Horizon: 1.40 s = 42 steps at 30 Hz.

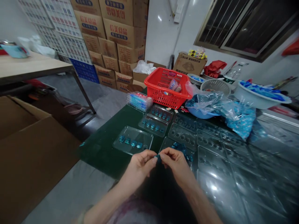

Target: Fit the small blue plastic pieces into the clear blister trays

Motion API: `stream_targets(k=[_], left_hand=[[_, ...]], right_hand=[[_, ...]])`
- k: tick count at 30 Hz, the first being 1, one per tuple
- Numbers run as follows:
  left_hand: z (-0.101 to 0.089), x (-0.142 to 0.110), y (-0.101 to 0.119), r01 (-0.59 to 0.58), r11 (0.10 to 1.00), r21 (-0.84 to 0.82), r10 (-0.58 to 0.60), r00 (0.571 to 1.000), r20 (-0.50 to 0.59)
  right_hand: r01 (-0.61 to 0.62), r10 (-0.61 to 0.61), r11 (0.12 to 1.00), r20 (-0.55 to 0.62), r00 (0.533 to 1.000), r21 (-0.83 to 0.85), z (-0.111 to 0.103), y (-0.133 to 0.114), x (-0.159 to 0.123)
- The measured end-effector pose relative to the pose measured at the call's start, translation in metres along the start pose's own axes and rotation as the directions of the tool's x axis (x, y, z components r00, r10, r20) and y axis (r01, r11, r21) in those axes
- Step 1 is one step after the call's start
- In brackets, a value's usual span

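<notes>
Clear trays of blue pieces, with two hands at the near edge. A red basket (161,97) stands at the far side, beside a stack of clear packs (139,102) with blue contents. To its right, a clear plastic bag (216,101) drapes over a blue bowl (203,114); farther right, a pale basin (253,99) is heaped with blue strips. Rows of clear moulded trays (210,140) crowd the right half, leaving bare surface mainly at the left. An open carton (35,161) occupies the left foreground.

The worktop (100,158) is dark green. Beyond it, printed cartons (119,34) are stacked against a pale wall (161,34), next to white crates (62,21) above a blue crate (85,71); a barred window (245,26) is set at upper right. A pale second worktop (35,63) at left carries a light-blue vessel (15,50).

The small blue piece (157,158) lies between the two hands, mostly hidden by the fingers. The grip is closed on it from both sides: left hand (141,165) and right hand (177,165) each pinch it between thumb and fingertips. Just beyond the left hand, a clear tray (143,133) holds four blue pieces in a row; beyond the right hand lies a loose blue pile (181,147).
</notes>
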<state>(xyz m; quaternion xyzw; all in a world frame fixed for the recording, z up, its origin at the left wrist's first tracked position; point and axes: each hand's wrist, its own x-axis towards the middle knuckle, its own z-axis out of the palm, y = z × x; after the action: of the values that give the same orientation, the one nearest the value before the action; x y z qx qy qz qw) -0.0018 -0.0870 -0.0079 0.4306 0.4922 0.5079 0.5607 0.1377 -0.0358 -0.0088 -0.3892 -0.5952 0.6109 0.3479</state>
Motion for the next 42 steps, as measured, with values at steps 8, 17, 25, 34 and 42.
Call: stream_targets(k=[8,17,25,34,42], left_hand=[[-0.013,-0.002,-0.014,0.081,0.958,-0.274,-0.102,0.993,-0.062],[-0.006,-0.005,-0.017,0.045,0.96,-0.277,-0.09,0.985,-0.15],[-0.021,-0.003,-0.003,0.031,0.992,-0.124,-0.039,0.997,-0.062],[-0.026,-0.003,0.002,0.023,0.999,0.044,-0.025,0.999,0.044],[-0.019,-0.005,0.002,0.001,0.998,0.057,0.0,1.0,-0.008]], right_hand=[[0.046,-0.064,0.993,-0.175,0.983,-0.105,0.015,0.009,-0.003],[0.2,-0.285,0.914,-0.207,0.936,-0.353,0.03,0.007,-0.014],[0.365,-0.412,0.759,0.037,0.911,-0.54,0.026,0.008,-0.017],[0.389,-0.436,0.697,0.075,0.897,-0.602,0.024,0.007,-0.023],[0.399,-0.492,0.719,-0.011,0.871,-0.568,0.02,0.012,-0.025]])
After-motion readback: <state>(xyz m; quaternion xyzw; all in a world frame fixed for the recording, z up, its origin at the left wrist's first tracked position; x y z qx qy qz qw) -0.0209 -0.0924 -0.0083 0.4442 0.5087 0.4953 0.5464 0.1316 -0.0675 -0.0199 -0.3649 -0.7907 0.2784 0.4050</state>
